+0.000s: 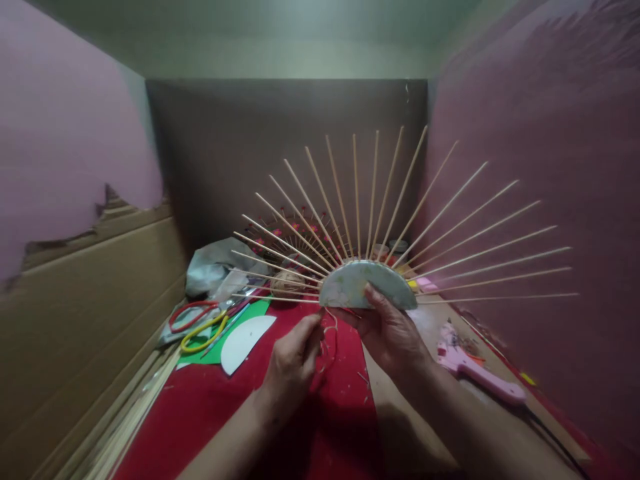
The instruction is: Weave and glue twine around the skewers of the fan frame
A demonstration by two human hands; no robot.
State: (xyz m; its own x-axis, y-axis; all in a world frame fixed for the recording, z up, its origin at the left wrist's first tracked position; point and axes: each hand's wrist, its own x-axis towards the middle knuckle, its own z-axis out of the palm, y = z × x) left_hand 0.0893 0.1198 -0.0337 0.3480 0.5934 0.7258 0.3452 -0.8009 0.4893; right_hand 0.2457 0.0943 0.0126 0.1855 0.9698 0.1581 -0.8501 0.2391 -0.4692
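My right hand (393, 333) grips a grey half-round piece (350, 283) by its straight lower edge, thumb on the front face. Thin wooden sticks (356, 193) fan out from its curved edge like rays. At the lower left corner of the half-round, my left hand (295, 353) is closed in a pinch. A thin reddish string (336, 340) loops down beside these fingers and seems to run into the pinch; the fingertips partly hide it. Behind the sticks lies a ball of brown twine (287, 283).
Left on the red cloth (200, 413) lie a white half-circle (247, 340), green sheet (260, 308), and scissors with red and yellow handles (205, 340). A pink glue gun (480, 373) with a cord rests at right. Long sticks (135, 413) line the cardboard wall (100, 307).
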